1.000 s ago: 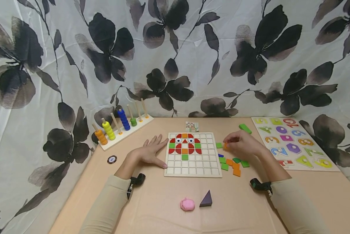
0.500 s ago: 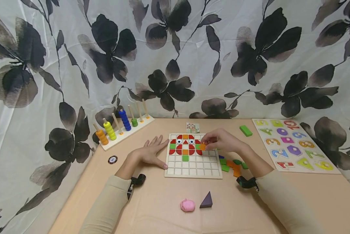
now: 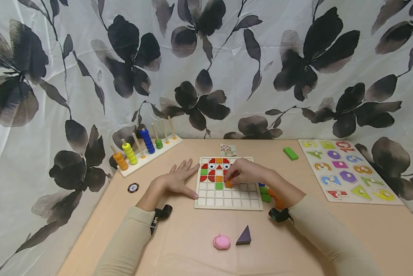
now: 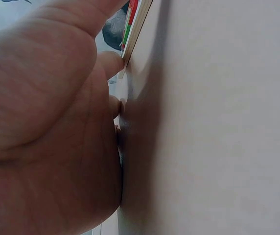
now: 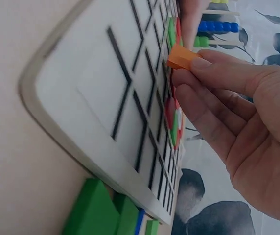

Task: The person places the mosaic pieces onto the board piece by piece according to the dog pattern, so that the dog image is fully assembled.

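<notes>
Left hand (image 3: pixel 175 181): from my station I see it at nine o'clock of the grid board (image 3: pixel 228 202), fingers spread, thumb at its edge.
Right hand (image 3: pixel 248 171): reaching from four o'clock, pinching one orange tile (image 5: pixel 181 58) at the board's middle.
Around six: one pink toy (image 3: pixel 221 242), one purple wedge (image 3: pixel 244 237).
Two o'clock: one green block (image 3: pixel 290 153).

The tile (image 5: pixel 179 57) looked like painted wood, smooth and matt. The board (image 3: pixel 232 202) had a smooth, pale, low-sheen face. The beads (image 3: pixel 147 141) were glossy; the pegs (image 3: pixel 171 126) resembled bare wood. The curtain (image 3: pixel 241 84) was creased cloth, the sleeves (image 3: pixel 127 237) matt cloth. The wrist cameras (image 3: pixel 278 215) looked plastic.
</notes>
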Demonstrator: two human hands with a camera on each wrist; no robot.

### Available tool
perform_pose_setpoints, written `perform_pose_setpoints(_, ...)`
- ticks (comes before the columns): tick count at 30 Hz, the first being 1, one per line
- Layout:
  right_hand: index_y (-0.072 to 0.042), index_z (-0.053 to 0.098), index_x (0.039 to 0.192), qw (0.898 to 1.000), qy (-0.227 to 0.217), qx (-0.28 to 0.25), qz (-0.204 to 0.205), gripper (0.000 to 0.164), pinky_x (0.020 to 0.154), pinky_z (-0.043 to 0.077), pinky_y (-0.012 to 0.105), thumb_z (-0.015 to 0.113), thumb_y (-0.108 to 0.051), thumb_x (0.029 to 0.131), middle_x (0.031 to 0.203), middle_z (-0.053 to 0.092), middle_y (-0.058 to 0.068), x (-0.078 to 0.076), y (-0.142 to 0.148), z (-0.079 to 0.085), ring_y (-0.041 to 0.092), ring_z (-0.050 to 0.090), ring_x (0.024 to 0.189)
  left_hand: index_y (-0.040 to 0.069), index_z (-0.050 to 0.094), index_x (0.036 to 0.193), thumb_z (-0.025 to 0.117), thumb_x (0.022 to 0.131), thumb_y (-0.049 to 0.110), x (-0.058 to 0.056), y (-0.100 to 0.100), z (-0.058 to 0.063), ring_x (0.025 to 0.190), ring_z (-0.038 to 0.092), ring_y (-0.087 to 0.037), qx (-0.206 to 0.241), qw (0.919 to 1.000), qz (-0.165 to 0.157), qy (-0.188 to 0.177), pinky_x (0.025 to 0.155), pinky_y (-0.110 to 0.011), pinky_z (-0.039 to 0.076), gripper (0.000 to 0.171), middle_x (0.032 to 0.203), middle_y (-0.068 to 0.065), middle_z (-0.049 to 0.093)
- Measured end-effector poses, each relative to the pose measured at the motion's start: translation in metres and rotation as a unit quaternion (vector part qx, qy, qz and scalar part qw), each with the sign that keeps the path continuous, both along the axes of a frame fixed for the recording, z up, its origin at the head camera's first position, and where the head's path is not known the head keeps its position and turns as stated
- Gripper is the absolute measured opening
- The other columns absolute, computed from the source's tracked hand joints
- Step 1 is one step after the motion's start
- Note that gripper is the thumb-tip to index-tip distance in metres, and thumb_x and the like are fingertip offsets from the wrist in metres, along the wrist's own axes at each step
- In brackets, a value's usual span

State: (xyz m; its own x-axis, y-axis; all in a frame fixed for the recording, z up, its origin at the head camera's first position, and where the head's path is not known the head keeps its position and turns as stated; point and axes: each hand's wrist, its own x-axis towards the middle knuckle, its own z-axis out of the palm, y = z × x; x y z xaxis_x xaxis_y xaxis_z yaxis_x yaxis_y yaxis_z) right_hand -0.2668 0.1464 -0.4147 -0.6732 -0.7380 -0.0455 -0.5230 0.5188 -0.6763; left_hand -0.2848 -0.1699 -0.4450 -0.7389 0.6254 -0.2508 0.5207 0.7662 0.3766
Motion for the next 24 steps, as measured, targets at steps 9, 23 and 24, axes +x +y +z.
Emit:
perform_pose_setpoints(9, -0.013, 0.077, 0.1, 1.0, 0.014, 0.023, -0.011, 0.017, 0.073, 0.052, 0.026, 0.072, -0.006, 0.085, 0.092, 0.072, -0.006, 0.002, -0.008, -0.002, 0.01, 0.06, 0.078, 0.025, 0.009, 0.156, 0.071, 0.064, 0.074, -0.001, 0.001, 0.001, 0.146, -0.011, -0.034, 0.001, 1.0, 0.002, -0.007, 0.113, -0.061, -0.005, 0.121, 0.161, -0.013, -0.008)
perform_pose_setpoints(23, -0.016, 0.077, 0.102, 0.991, 0.115, 0.067, 0.017, 0.019, 0.073, 0.05, 0.023, 0.074, -0.009, 0.084, 0.095, 0.069, -0.008, 0.007, -0.012, -0.01, 0.005, 0.058, 0.081, 0.024, 0.008, 0.156, 0.071, 0.065, 0.073, -0.001, -0.001, -0.002, 0.146, -0.01, -0.035, 0.0, 1.0, -0.001, -0.002, 0.112, -0.062, -0.004, 0.121, 0.16, -0.015, -0.007)
perform_pose_setpoints(24, -0.015, 0.077, 0.101, 0.99, 0.122, 0.068, 0.019, 0.019, 0.073, 0.05, 0.023, 0.074, -0.008, 0.084, 0.094, 0.069, -0.008, 0.007, -0.012, -0.01, 0.005, 0.058, 0.081, 0.025, 0.008, 0.156, 0.071, 0.064, 0.073, -0.001, -0.001, -0.001, 0.146, -0.01, -0.035, 0.0, 1.0, -0.001, -0.003, 0.112, -0.062, -0.004, 0.121, 0.16, -0.014, -0.008)
